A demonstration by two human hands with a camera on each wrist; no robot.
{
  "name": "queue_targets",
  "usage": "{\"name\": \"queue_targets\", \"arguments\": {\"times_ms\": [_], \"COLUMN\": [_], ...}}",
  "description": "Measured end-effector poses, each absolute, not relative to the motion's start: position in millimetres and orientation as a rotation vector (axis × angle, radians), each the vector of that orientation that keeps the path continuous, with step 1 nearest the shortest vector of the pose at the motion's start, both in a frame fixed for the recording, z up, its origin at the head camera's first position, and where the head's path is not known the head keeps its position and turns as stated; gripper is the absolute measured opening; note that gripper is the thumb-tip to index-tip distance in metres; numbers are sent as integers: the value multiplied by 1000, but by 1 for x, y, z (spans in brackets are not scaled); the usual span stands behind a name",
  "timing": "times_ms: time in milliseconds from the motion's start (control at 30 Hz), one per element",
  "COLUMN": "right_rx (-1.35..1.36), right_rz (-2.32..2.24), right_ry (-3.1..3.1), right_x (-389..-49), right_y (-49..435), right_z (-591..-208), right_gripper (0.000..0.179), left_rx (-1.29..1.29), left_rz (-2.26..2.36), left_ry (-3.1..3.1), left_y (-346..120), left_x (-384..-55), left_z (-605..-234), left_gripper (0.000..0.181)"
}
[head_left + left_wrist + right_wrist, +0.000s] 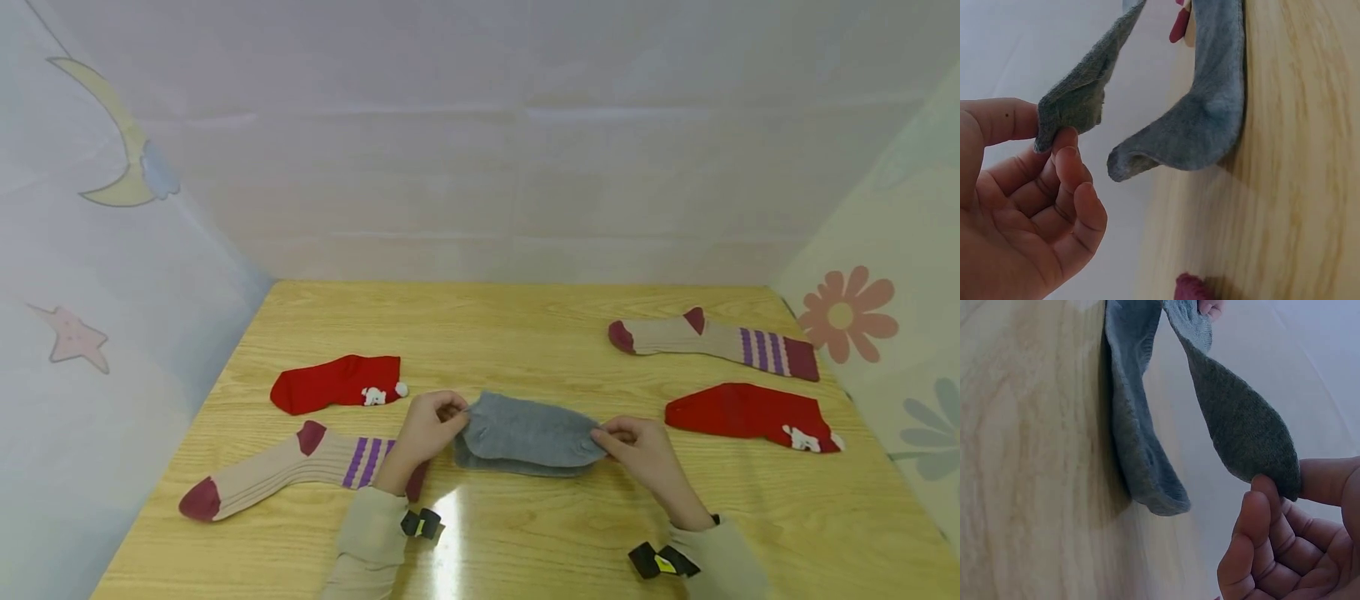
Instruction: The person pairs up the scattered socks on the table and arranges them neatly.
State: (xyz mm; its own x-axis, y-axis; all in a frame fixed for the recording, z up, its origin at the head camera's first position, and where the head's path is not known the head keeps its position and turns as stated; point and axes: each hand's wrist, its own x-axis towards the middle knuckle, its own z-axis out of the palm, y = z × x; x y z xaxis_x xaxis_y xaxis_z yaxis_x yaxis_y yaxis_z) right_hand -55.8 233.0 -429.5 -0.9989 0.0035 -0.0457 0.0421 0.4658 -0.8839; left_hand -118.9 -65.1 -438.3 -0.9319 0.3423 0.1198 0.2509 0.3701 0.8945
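Left hand, right hand pinch upper gray sock, frame's lower centre, above lower gray sock; likely stacking; next needs level lowering

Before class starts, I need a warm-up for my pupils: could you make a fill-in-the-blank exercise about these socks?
The left hand and right hand pinch exactly ____ of the two gray socks.
The stripes on the beige socks are ____.
The pompoms on the red socks are ____.

Missing words: one; purple; white.

Gray socks, red socks, striped socks: two each.
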Motion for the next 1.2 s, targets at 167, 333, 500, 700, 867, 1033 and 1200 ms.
{"name": "queue_targets", "arguments": {"times_ms": [167,333,500,700,867,1033,1200], "right_rx": [23,1,-10,1,-35,-67,-103], "right_rz": [-1554,-1510,-1483,-1404,-1313,-1206,-1128], "right_ry": [2651,2667,2675,2694,2745,2808,2824], "right_x": [-58,-60,-60,-62,-64,-67,-68], "right_y": [231,229,226,223,223,224,225], "right_z": [-435,-440,-440,-440,-442,-444,-446], "right_gripper": [14,13,13,12,11,9,8], "left_rx": [556,545,530,544,575,596,593], "left_rz": [1576,1545,1523,1492,1333,1193,1096], "left_ry": [2536,2541,2544,2571,2677,2752,2786], "left_y": [-67,-68,-69,-70,-69,-67,-66], "left_x": [-118,-118,-118,-118,-117,-116,-116], "left_z": [-440,-440,-443,-448,-448,-446,-447], "left_gripper": [5,5,5,9,7,4,2]}}
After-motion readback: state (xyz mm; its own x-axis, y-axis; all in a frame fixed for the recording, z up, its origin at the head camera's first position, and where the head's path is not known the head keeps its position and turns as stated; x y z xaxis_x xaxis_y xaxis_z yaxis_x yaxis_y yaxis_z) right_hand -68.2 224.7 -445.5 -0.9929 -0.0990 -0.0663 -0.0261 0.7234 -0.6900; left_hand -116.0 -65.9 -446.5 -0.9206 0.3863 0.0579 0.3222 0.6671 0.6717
